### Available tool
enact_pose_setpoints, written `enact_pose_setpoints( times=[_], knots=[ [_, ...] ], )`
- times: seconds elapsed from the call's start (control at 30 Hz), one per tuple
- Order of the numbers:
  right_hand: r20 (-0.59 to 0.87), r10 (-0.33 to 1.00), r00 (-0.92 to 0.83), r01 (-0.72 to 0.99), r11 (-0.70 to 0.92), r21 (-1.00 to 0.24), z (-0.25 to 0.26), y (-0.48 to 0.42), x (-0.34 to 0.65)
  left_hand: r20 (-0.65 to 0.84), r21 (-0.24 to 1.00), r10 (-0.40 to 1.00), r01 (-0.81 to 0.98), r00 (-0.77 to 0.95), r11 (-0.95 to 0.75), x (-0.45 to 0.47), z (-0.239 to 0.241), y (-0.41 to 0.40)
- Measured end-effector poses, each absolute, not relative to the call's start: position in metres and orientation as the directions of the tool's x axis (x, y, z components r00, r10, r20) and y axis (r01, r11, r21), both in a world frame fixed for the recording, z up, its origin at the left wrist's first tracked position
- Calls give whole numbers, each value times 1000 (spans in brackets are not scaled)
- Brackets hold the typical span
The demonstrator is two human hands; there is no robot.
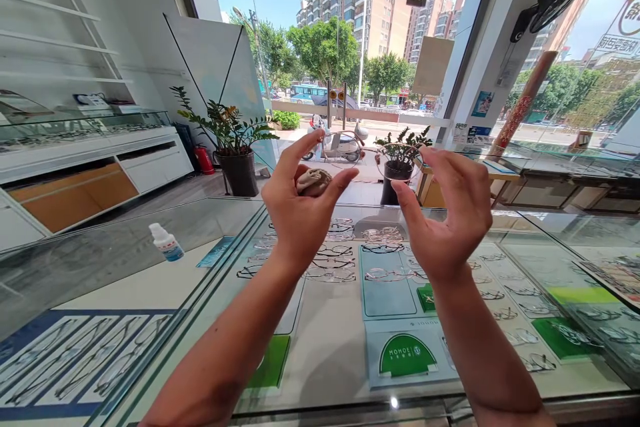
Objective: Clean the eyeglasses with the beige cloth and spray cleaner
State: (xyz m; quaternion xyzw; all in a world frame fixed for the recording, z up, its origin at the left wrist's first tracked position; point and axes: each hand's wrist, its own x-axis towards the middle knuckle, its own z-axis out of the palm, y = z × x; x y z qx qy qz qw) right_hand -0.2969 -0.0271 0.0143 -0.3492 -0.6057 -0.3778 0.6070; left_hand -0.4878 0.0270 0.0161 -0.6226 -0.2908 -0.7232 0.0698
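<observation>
Both my hands are raised above a glass display counter [345, 353]. A pair of thin, nearly clear eyeglasses [400, 161] is held up between them against the window light. My left hand [300, 207] is curled round a crumpled beige cloth [313, 181], with the forefinger and thumb reaching toward one lens. My right hand [450, 213] pinches the glasses at the other lens, fingers bent. The frame's outline is faint and partly hidden by the fingers.
Under the counter glass lie rows of several eyeglass frames [383, 248] on grey and green trays. A small white spray bottle [167, 243] stands on the left counter. Potted plants [235, 147] stand on the floor beyond. White shelves and drawers line the left wall.
</observation>
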Motion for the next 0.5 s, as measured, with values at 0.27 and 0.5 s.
enact_pose_setpoints(
  times=[0.27,0.5],
  knots=[
    [1000,-30,-3,860,510,18,14,-28,-302,945,323,255,454,-207,-830,-488,15,27],
    [984,135,118,704,687,-179,15,-25,-303,917,382,281,419,-284,-824,-492,18,23]
  ],
)
